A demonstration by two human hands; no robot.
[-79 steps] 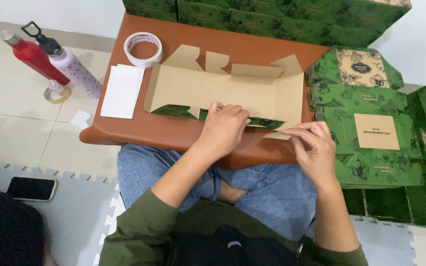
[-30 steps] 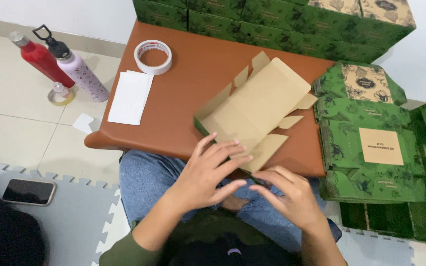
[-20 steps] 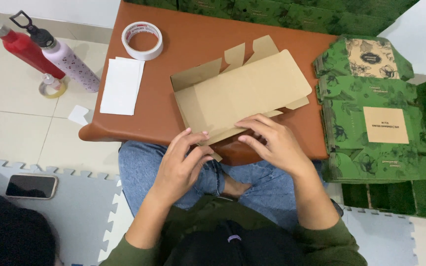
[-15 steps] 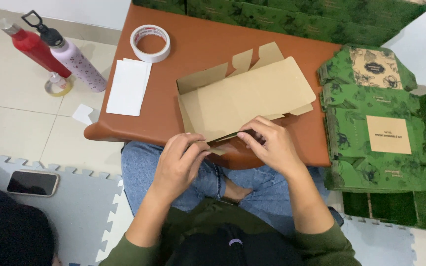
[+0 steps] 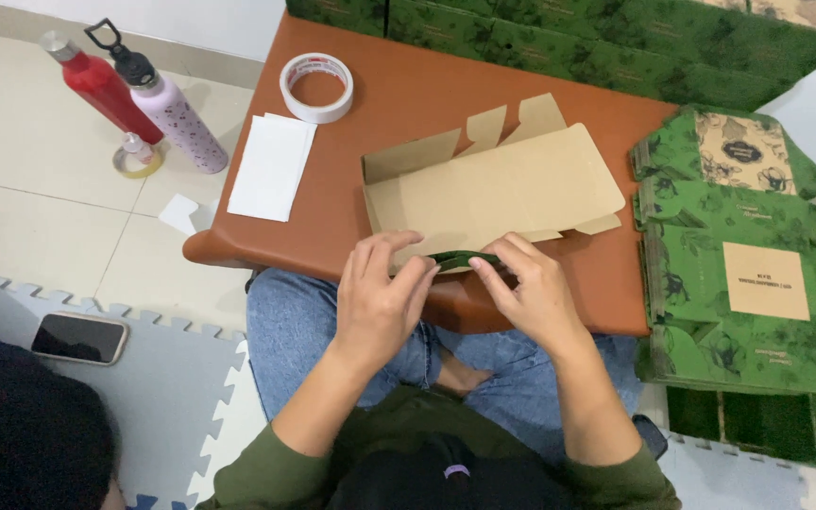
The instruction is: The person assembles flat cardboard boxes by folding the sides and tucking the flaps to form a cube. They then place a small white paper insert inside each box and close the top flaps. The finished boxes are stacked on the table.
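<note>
Pinching the near edge of an unfolded cardboard box blank (image 5: 502,194), both hands work at the front rim of a low brown table (image 5: 408,104). Left hand (image 5: 380,302): fingers together, thumb and fingertips closed on the blank's near flap, whose green printed side shows as a thin dark strip. Right hand (image 5: 531,297): fingers curled, tips clamped on the same green edge, just beside the left hand's; the two sets of fingertips almost touch.

Blank lies flat on the table, plain kraft side up, small tabs sticking out at its 12 o'clock edge, one side wall raised at its 9 o'clock end. It sits at about the table's centre, reaching to the 6 o'clock rim above the person's jeans-clad knees.

Roll of white tape (image 5: 316,87) at 11 o'clock from the blank, well apart. Stack of white paper sheets (image 5: 271,165) at 9 o'clock, near the table's left edge.

Off the table, on the tiled floor at 10 o'clock: red bottle (image 5: 101,85) and pale lilac bottle (image 5: 167,109), touching or nearly so. Phone (image 5: 79,338) lies screen up on the grey foam mat at 8 o'clock.

Pile of green printed flat boxes (image 5: 739,283) at 3 o'clock, beside the table. More green boxes (image 5: 559,38) line the 12 o'clock edge.
</note>
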